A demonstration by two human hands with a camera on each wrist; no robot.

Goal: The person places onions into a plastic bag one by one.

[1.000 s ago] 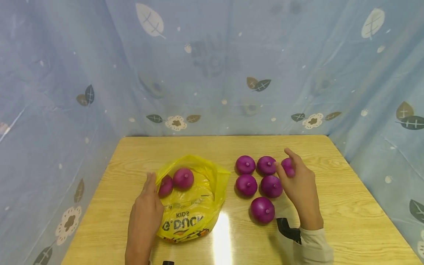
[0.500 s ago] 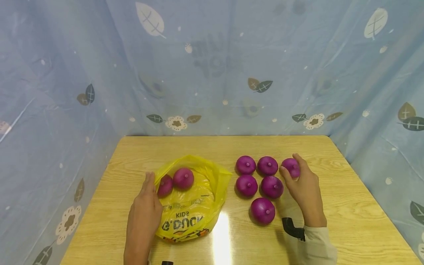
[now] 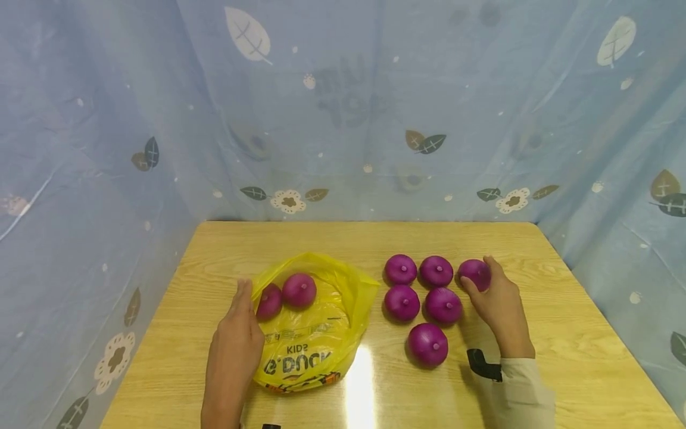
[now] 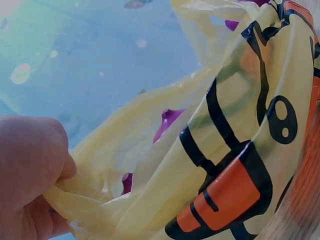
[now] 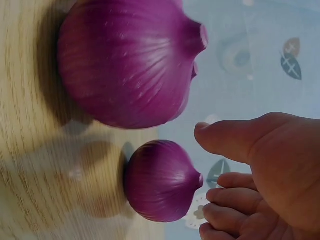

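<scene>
Left hand point(image 3: 233, 351) grasps the yellow bag point(image 3: 305, 333) at its left edge; left wrist view shows thin plastic pinched between thumb and curled fingers. Bag sits open on the desk point(image 3: 579, 345), left of centre, mouth facing up, black lettering inside plus orange-and-black print at the near edge. Two bagged onions point(image 3: 299, 291) lie inside, side by side toward the back left, the left one partly covered by the bag's edge.

Right hand point(image 3: 501, 307) is released, thumb and fingers spread about the end onion point(image 3: 473, 273), the rightmost in the back row on the desk. In the head view thumb and forefinger overlap its near and right sides; contact, cannot tell. Right wrist view has thumb and fingers apart, nothing gripped.

Five more onions stand on the desk, stems up: back left point(image 3: 401, 270), back middle point(image 3: 436, 271), two in the next row, left point(image 3: 402, 302) and right point(image 3: 443, 305), and a front onion point(image 3: 427, 344) nearest the person. All lie between bag and right hand, well apart from the bag.

Light sleeve point(image 3: 522, 387) on right arm, black piece point(image 3: 485, 366) beside that wrist. Blue curtain point(image 3: 343, 119) with leaf and flower prints surrounds the desk.
</scene>
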